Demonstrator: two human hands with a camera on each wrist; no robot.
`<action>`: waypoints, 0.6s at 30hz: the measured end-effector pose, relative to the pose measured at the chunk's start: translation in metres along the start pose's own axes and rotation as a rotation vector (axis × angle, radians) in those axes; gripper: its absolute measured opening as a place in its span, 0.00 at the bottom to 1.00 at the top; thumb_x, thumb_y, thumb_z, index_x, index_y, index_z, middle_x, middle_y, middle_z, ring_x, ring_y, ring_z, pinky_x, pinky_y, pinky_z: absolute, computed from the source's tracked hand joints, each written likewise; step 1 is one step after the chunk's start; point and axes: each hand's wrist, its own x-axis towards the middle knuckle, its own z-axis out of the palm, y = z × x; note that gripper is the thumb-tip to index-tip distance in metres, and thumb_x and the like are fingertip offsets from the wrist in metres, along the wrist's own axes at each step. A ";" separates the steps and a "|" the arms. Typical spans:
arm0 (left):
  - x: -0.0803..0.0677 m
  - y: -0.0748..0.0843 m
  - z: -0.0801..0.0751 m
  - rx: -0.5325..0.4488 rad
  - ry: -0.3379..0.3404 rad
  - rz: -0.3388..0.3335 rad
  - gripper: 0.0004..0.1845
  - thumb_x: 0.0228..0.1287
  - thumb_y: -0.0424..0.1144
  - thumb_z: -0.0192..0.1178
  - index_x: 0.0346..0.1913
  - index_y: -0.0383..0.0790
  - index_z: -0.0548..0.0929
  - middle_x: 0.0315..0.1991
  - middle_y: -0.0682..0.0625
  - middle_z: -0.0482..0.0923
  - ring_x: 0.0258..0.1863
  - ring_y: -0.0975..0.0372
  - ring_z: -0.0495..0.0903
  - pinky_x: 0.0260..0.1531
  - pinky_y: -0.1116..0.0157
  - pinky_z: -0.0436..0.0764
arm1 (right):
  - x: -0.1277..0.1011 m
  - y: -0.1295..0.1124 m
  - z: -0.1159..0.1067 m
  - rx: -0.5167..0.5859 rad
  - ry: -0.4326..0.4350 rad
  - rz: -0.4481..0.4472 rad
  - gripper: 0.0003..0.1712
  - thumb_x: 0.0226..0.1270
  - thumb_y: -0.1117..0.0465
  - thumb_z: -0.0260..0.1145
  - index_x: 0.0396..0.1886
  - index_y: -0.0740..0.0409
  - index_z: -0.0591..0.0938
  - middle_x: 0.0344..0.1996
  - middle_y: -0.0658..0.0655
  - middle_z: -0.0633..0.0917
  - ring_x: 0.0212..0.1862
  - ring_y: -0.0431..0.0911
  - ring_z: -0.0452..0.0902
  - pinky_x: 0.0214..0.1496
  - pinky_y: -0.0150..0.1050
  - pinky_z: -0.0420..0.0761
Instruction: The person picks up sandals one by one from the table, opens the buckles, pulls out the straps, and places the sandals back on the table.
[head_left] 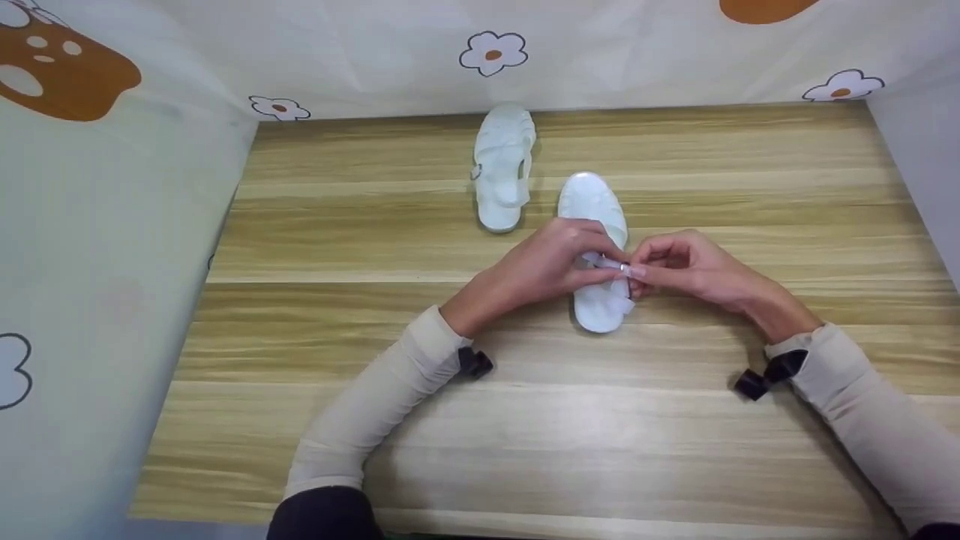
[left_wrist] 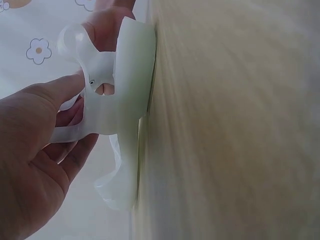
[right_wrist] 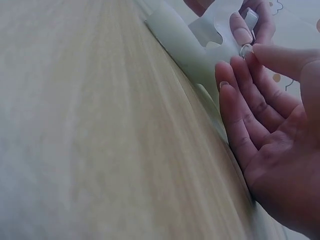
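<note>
A white sandal lies sole-down on the wooden board, toe pointing away from me. My left hand reaches over it and pinches its thin strap between thumb and fingers. On the sandal's right side, my right hand pinches the small metal buckle between thumb and index finger, its other fingers loosely bent in the right wrist view. The two hands' fingertips meet around the buckle. From the left wrist, the sandal's heel strap stands up from the sole, and the fingers partly hide the thin strap.
A second white sandal lies farther back, left of the first, its toe near the patterned cloth. The cloth hangs behind the wooden board and along its left side. Black wrist cameras sit at both cuffs.
</note>
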 end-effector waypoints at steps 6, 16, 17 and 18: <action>0.000 0.000 0.001 -0.013 0.015 0.017 0.11 0.74 0.44 0.72 0.53 0.44 0.94 0.44 0.51 0.91 0.44 0.65 0.86 0.50 0.70 0.83 | 0.002 0.001 0.001 0.002 -0.018 -0.024 0.11 0.82 0.68 0.64 0.45 0.78 0.80 0.38 0.56 0.90 0.42 0.42 0.88 0.52 0.42 0.92; 0.000 0.001 0.002 -0.018 0.023 0.015 0.12 0.74 0.45 0.72 0.53 0.44 0.94 0.45 0.51 0.91 0.45 0.64 0.86 0.51 0.69 0.83 | 0.002 0.001 0.002 0.001 0.012 0.006 0.12 0.81 0.67 0.65 0.45 0.77 0.80 0.38 0.55 0.90 0.41 0.42 0.89 0.51 0.42 0.92; 0.000 0.000 0.001 -0.019 0.019 0.006 0.12 0.74 0.45 0.72 0.53 0.45 0.94 0.45 0.51 0.91 0.46 0.64 0.86 0.52 0.69 0.83 | 0.002 0.001 0.002 0.004 0.013 0.006 0.11 0.81 0.67 0.65 0.44 0.76 0.80 0.38 0.55 0.90 0.41 0.42 0.89 0.51 0.42 0.92; 0.001 0.000 0.001 -0.018 0.014 -0.002 0.12 0.75 0.45 0.71 0.53 0.45 0.94 0.46 0.52 0.91 0.46 0.65 0.86 0.52 0.69 0.83 | 0.002 0.001 0.002 0.011 0.015 0.004 0.10 0.81 0.67 0.65 0.44 0.75 0.80 0.38 0.55 0.90 0.41 0.42 0.89 0.50 0.42 0.92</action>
